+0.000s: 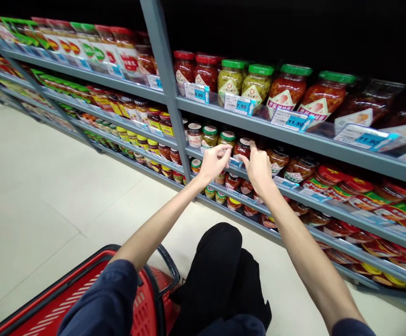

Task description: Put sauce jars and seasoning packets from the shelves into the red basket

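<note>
Both my hands reach to the front edge of the second shelf (329,147) of a grey store rack. My left hand (214,163) and my right hand (257,169) pinch a small blue and white price tag (236,162) clipped to that edge, one hand at each end. A ring shows on a finger of my right hand. Just behind the tag stand small jars of red sauce (242,147) and green-lidded jars (227,138).
Large jars with red and green lids (259,84) and price tags line the top shelf. Lower shelves hold more jars and packets. A red shopping basket (84,294) sits on the pale tiled floor at my lower left. My knee in black trousers (220,261) is below my arms.
</note>
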Demonstrator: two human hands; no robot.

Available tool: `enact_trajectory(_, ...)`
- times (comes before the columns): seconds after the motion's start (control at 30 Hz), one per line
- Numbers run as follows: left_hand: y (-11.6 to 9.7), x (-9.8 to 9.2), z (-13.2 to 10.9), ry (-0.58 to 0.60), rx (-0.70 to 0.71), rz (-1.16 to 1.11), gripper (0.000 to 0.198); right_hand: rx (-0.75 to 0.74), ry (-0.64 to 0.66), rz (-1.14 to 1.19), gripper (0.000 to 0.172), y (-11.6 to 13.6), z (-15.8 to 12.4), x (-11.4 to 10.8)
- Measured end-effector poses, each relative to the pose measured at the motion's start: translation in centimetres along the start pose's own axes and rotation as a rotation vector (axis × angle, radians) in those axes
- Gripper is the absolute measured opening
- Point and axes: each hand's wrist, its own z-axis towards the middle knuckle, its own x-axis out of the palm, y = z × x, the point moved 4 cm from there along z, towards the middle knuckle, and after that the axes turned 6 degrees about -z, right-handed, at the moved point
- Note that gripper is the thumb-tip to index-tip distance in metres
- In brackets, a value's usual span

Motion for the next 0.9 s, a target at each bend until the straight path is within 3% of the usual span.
enact_trajectory(0.27,-2.7,1.6,3.5,0.002,0.14,0.12,0.025,-0.01,0.018,0.077,0.069,-0.2,-0.9,-1.5)
enact_trajectory(0.33,-3.2,1.8,3.5,-0.022,0.175,0.205,0.022,-0.05,-0.038,0.136,0.066,-1.3,-1.9,-2.5)
enact_trajectory(0.43,-3.0,1.9,2.7,-0.048,0.236,0.33,0.021,-0.097,-0.128,0.224,0.048,-3.5,-3.5,-3.4)
enact_trajectory(0.57,-1.6,2.8,1.5,0.0,0.184,0.512,0.039,-0.114,-0.183,0.262,0.039,-5.1,-4.3,-3.7)
enact_trajectory(0.77,-1.8,3.8,1.3,0.022,0.088,0.666,0.056,-0.195,-0.242,0.163,0.04,-3.5,-1.6,-4.5)
enact_trajectory(0.9,-2.1,5.0,1.6,0.146,0.083,0.754,0.062,-0.236,-0.05,0.043,0.035,-1.9,2.3,-3.0)
